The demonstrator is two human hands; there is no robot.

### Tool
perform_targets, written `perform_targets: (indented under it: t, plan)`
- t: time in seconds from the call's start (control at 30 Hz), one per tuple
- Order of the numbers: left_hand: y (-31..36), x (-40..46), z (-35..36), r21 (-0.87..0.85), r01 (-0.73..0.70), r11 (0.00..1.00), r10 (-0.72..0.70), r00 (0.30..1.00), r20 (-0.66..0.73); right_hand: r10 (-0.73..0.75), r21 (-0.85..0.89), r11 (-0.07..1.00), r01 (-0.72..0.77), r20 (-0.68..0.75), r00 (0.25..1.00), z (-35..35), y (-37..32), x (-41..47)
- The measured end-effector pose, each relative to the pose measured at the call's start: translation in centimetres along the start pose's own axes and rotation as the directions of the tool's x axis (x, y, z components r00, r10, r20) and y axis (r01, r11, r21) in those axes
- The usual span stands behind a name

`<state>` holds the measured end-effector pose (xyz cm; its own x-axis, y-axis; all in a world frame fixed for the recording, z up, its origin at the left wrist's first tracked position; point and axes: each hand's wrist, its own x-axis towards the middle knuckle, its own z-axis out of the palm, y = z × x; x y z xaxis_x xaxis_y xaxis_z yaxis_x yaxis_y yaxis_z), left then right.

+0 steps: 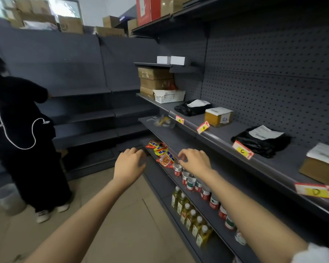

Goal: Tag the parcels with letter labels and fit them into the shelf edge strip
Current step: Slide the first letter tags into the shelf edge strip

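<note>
Four parcels lie on the grey shelf (226, 130) at right: a black bag (192, 108), a small brown box (217, 117), a second black bag (262, 141) and a brown box (321, 164). Yellow-and-red labels sit in the shelf edge strip below them: A (179, 120), B (203, 127), C (242, 149), D (316, 191). My left hand (129, 164) and my right hand (195, 160) hover in front of the lower shelves, fingers loosely curled and apart, holding nothing.
A white basket (169, 96) and stacked cartons (155, 80) stand at the shelf's far end. Snack packs (162, 153), cans and bottles (192, 219) fill the lower shelves. A person in black (21, 133) stands at left beside a bin (8, 198).
</note>
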<state>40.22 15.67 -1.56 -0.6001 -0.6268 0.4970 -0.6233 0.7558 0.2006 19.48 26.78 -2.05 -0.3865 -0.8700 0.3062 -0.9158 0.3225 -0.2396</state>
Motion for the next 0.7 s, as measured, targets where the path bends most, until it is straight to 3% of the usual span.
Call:
perform_targets:
  t: [0.27, 0.7]
  plan:
    - [-3.7, 8.4, 7.5, -0.051, -0.023, 0.998, 0.026, 0.998, 0.053, 0.062, 0.029, 0.998, -0.062, -0.005, 0.998, 4.0, 2.2, 11.2]
    - [-4.4, 34.5, 20.0, -0.222, -0.155, 0.963, 0.173, 0.983, 0.063, 0.181, -0.096, 0.977, -0.192, -0.115, 0.977, 6.1, 12.0, 31.7]
